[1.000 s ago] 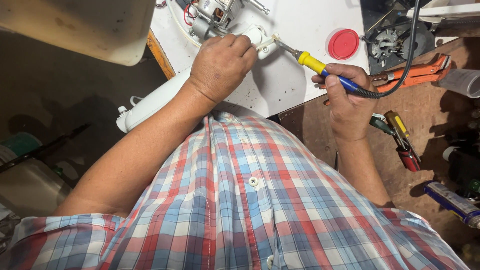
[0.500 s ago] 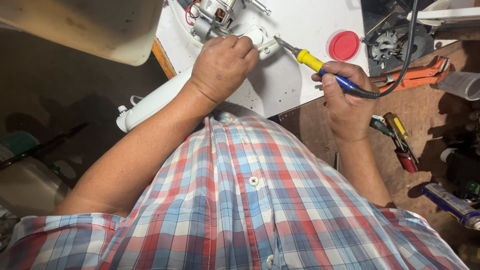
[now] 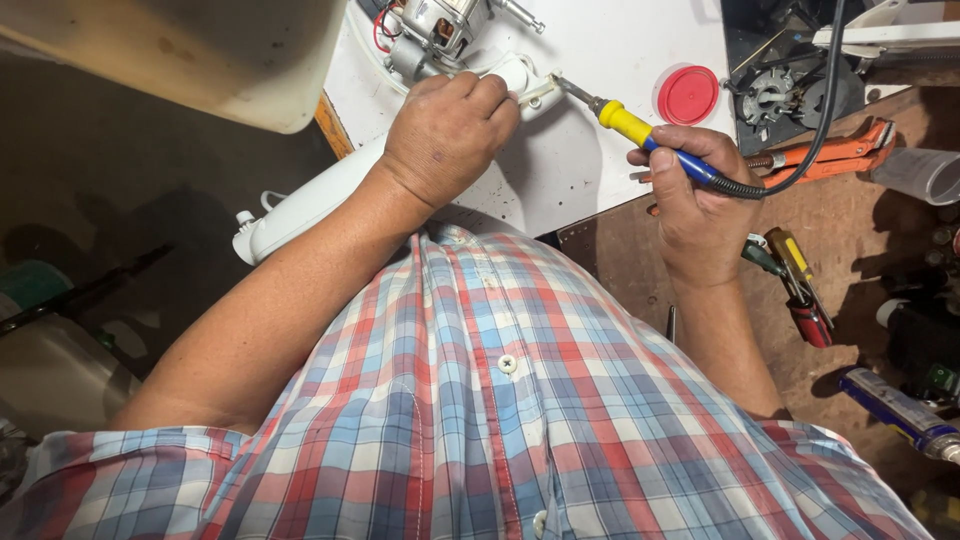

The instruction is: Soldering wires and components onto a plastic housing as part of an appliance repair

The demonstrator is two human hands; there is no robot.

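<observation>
My left hand [image 3: 445,135] grips a white plastic appliance body [image 3: 300,205] that runs from the bench down to the lower left. A bare electric motor [image 3: 440,25] with red wires sits at its upper end. My right hand [image 3: 695,195] holds a soldering iron [image 3: 640,135] with a yellow and blue handle and a black cord. Its metal tip touches a small part at the white body's end, just right of my left fingers. Both hands rest over a white board [image 3: 590,180].
A red round cap [image 3: 688,95] lies on the white board. A dark fan-like part [image 3: 770,95], an orange wrench [image 3: 840,155], screwdrivers [image 3: 800,290] and a blue tube [image 3: 900,410] lie on the brown bench at right. A beige tub [image 3: 200,60] is at upper left.
The soldering iron tip has stayed at the white part. Both hands have barely shifted; the view has moved only slightly.
</observation>
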